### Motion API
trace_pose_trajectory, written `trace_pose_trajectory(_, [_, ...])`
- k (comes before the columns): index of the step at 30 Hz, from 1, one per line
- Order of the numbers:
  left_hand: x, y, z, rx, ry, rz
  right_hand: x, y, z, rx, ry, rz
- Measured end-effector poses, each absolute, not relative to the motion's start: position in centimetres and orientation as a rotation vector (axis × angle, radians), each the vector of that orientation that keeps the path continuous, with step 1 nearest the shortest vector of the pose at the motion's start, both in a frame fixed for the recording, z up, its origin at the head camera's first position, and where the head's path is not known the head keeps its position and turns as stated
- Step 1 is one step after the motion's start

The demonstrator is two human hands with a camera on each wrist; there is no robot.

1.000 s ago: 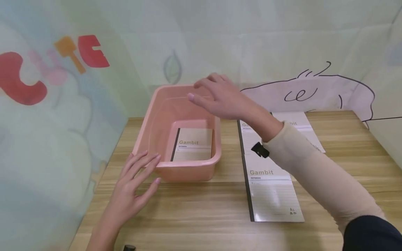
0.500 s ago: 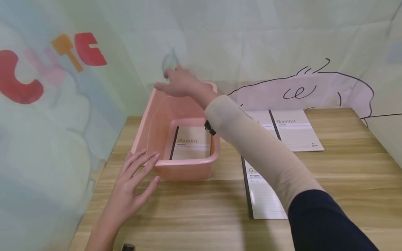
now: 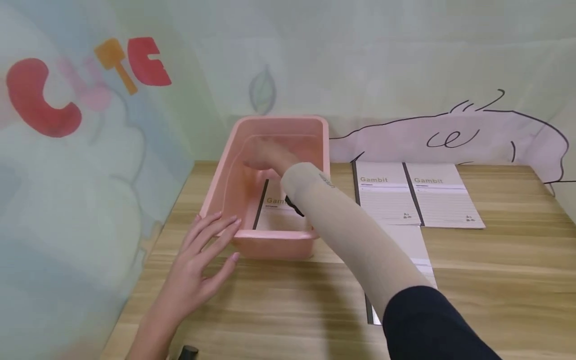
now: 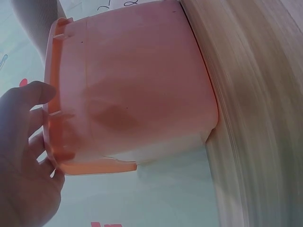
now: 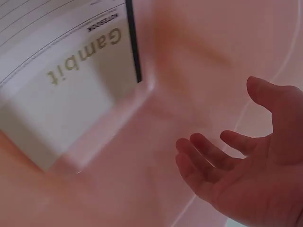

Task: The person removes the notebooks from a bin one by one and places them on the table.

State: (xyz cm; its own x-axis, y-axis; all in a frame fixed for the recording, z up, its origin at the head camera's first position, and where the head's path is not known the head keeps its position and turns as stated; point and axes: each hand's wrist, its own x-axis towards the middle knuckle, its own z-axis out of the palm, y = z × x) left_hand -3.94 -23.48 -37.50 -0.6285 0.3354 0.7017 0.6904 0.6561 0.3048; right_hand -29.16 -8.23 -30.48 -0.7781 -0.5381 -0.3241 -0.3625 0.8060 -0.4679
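A pink plastic bin (image 3: 276, 234) stands on the table, with a Gambit notebook (image 3: 281, 219) lying flat on its floor. My left hand (image 3: 191, 272) rests its fairly straight fingers on the rim at the near left corner; the left wrist view shows this hand (image 4: 28, 151) against the bin's rim. Reaching down inside the far part of the bin is my right hand (image 3: 270, 156), blurred in the head view. The right wrist view shows that hand (image 5: 255, 170) holding nothing, fingers loosely bent, apart from the notebook (image 5: 71, 99). My right forearm hides part of the notebook and the bin's right side.
Right of the bin lie two more notebooks side by side, one (image 3: 387, 200) left of the other (image 3: 445, 197). A third notebook (image 3: 409, 245) lies nearer, partly under my sleeve in view. A small black object (image 3: 188, 352) is at the front edge. Printed cloth (image 3: 360, 75) hangs behind.
My right hand has moved left over the bin's far side, then down into it. My left hand stays at the rim. The head view has shifted slightly.
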Motion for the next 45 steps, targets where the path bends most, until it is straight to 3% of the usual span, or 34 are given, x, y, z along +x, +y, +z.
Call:
trace_pose_trajectory(5, [-3.4,-23.0,-37.5,-0.779,-2.258,-0.753,-29.2,-7.9,-33.4,-0.364,2.615,-0.622])
trace_pose_trajectory(9, [-3.2,-22.8,-37.3,-0.791,-2.260,-0.726,-28.4,-7.2,-34.4,-0.381,2.636,-0.536])
trace_pose_trajectory(19, [-3.5,-22.3,-37.0,-0.825,-2.260,-0.708,-25.5,-5.4,-32.9,0.001,2.356,-0.675])
trace_pose_trajectory(30, [-3.5,-22.4,-37.0,-0.811,-2.273,-0.716,-25.9,-5.9,-33.1,-0.064,2.440,-0.475])
trace_pose_trajectory(38, [-3.5,-22.3,-37.1,-0.803,-2.266,-0.727,-25.3,-6.0,-32.9,0.002,2.431,-0.576])
trace_pose_trajectory(45, [-3.6,-22.2,-37.3,-0.810,-2.272,-0.710,-24.1,-5.3,-32.1,-0.251,2.557,-0.377])
